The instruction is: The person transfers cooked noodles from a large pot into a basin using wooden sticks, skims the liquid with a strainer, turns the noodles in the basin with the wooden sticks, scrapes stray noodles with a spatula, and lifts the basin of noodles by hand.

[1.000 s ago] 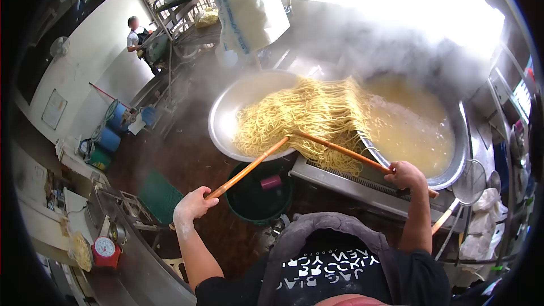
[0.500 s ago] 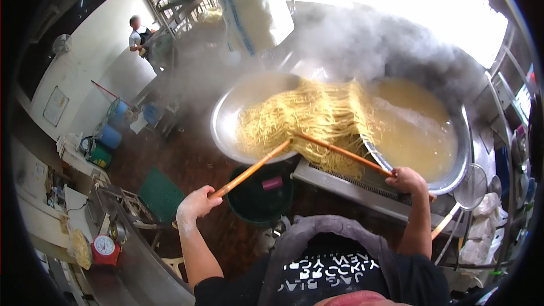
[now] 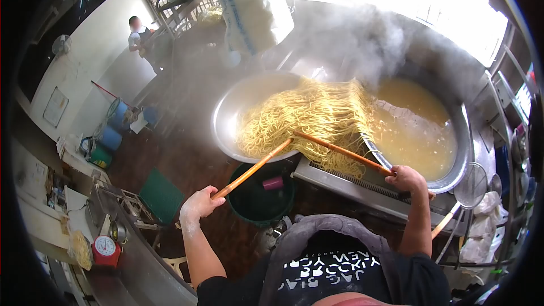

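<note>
My left hand (image 3: 200, 203) is closed round the end of one long wooden stick (image 3: 255, 168). A second wooden stick (image 3: 340, 150) is gripped by my right hand (image 3: 407, 179), near the wok's front rim. The far ends of both sticks meet at the front of a thick mass of yellow noodles (image 3: 300, 110). These noodles lie in a wide metal bowl (image 3: 224, 130) and stretch over the rim of a large wok (image 3: 466, 153) of cloudy, steaming yellow liquid (image 3: 411, 124). Some noodles hang down between the two vessels.
Below the bowl stands a dark green tub (image 3: 249, 207) with a pink object (image 3: 273, 183) in it. A wire strainer (image 3: 471, 186) leans at the wok's right. A red scale (image 3: 106, 249) is at lower left. Another person (image 3: 139, 37) stands at the far left back.
My left hand has shifted slightly right with its stick. The view has shifted a little, and the steam has moved. Both hands keep their hold, and the noodles lie much as before.
</note>
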The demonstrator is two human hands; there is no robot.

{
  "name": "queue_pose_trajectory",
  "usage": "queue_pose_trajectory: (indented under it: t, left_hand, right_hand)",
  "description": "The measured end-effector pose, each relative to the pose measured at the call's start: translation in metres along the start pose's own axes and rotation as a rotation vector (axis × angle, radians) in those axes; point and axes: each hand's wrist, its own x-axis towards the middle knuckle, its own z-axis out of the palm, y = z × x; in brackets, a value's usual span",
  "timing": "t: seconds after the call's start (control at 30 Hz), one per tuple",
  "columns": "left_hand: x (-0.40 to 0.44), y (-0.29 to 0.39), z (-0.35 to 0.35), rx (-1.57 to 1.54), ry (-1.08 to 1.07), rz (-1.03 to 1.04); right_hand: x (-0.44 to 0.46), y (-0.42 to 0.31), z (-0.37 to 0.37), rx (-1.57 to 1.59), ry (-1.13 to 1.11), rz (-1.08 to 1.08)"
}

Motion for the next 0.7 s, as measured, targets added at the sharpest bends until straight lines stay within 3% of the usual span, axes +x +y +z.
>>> queue_pose_trajectory:
  t: [0.07,0.27,0.7]
  left_hand:
    - [0.017,-0.019,0.010,0.003,0.041,0.075]
    - [0.000,0.002,0.000,0.002,-0.016,-0.022]
    - [0.019,-0.013,0.010,0.005,0.032,0.085]
  right_hand:
    - [0.000,0.000,0.000,-0.008,0.005,-0.003]
    - [-0.002,-0.003,-0.002,-0.015,0.014,-0.001]
    - [0.004,0.003,0.005,-0.008,0.008,-0.011]
